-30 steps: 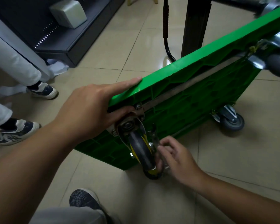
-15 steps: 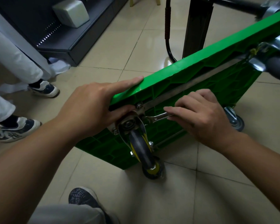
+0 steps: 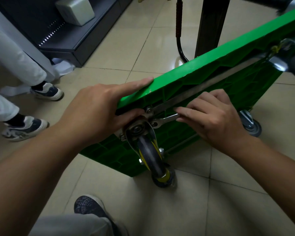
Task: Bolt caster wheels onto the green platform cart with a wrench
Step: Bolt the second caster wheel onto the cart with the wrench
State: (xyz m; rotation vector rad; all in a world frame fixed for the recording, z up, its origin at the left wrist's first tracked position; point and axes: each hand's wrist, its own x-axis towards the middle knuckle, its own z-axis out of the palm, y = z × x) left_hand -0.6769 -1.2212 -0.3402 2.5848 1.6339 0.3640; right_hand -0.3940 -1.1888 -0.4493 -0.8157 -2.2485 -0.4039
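The caster wheel point(image 3: 151, 155) sits at centre frame, its steel plate against the corner of the green platform cart point(image 3: 220, 65), which is tipped on edge on the tiles; it looks rigid and weighty, its fork likely to swivel, so the plate is the part to steady. The wrench point(image 3: 167, 119), slim and probably slick, has its head beside the plate; the right hand point(image 3: 211, 114) curls its fingers over the handle. The left hand point(image 3: 99, 108) clamps the cart's corner, fingers along the top, thumb beneath; a second caster point(image 3: 250, 124) shows at right.

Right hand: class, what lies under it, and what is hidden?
A wrench lies under the right hand, its head at a bolt by the caster wheel. The handle's far end is covered.
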